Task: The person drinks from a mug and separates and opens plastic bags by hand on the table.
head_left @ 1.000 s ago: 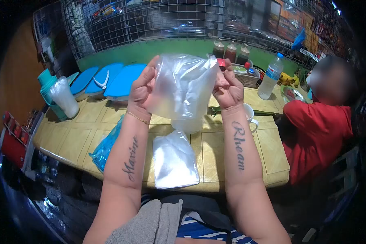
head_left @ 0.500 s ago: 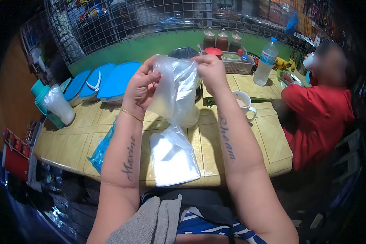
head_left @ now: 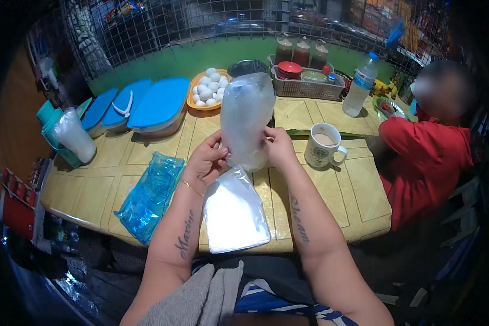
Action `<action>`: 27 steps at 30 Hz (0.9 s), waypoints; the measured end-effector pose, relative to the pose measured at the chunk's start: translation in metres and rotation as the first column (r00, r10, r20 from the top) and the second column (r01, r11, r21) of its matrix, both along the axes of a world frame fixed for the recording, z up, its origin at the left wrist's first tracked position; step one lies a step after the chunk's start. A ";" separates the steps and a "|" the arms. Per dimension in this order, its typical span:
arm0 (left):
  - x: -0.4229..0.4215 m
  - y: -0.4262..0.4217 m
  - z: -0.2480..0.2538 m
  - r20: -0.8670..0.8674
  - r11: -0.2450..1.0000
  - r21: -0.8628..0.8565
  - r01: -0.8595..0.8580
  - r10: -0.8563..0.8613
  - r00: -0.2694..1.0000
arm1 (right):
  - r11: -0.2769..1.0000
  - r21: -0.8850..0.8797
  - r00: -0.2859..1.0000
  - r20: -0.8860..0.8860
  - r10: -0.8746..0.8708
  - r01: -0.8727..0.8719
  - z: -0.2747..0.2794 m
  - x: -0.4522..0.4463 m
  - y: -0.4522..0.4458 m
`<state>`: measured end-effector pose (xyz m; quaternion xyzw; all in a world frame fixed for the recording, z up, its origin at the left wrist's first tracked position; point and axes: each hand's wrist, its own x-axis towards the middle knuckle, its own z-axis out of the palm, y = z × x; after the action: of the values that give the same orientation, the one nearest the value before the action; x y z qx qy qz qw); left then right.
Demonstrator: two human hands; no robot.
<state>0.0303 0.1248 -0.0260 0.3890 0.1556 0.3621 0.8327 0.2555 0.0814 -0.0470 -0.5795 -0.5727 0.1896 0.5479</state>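
Note:
A clear plastic bag [head_left: 248, 111] stands upright and puffed out between my hands, above the table [head_left: 358, 209]. My left hand [head_left: 207, 157] pinches its lower left side. On its lower right side, my right hand [head_left: 277, 146] grips the plastic between thumb and fingers. Whatever the bag holds is too hazy to make out. Just below it lies a flat stack of clear plastic bags [head_left: 236, 214]. A crumpled blue plastic pack [head_left: 151, 198] rests beside my left forearm.
Eggs fill an orange basket [head_left: 192, 103] behind my left hand. Blue-lidded containers [head_left: 160, 103] and a teal jug [head_left: 49, 117] stand left. Rightward are a mug [head_left: 318, 155], a water bottle [head_left: 360, 87], a condiment basket [head_left: 309, 88] and a seated person in red [head_left: 426, 157].
Both hands have moved down along the bag, which now stands taller and rounder above them. The egg basket and the mug have come into fuller view.

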 end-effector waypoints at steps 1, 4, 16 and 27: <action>-0.001 -0.001 -0.001 -0.046 1.000 0.006 -0.013 0.013 0.999 | 0.999 0.038 1.000 -0.009 -0.004 0.004 -0.001 -0.001 -0.002; -0.003 -0.005 0.000 -0.207 0.996 0.061 -0.060 0.072 0.976 | 0.977 -0.159 0.820 -0.572 0.025 -0.141 0.021 0.000 -0.017; 0.007 -0.011 -0.004 -0.615 0.914 0.406 -0.030 0.297 0.731 | 0.972 -0.192 0.839 -0.544 0.010 -0.136 -0.009 0.007 -0.004; -0.016 -0.002 0.005 -0.513 0.706 0.637 -0.308 0.687 0.515 | 0.946 0.087 0.838 -0.444 0.318 -0.313 0.011 0.001 -0.016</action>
<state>0.0142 0.1226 -0.0210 0.6222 0.4851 0.4354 0.4335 0.2562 0.0650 -0.0359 -0.4141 -0.5182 0.4033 0.6303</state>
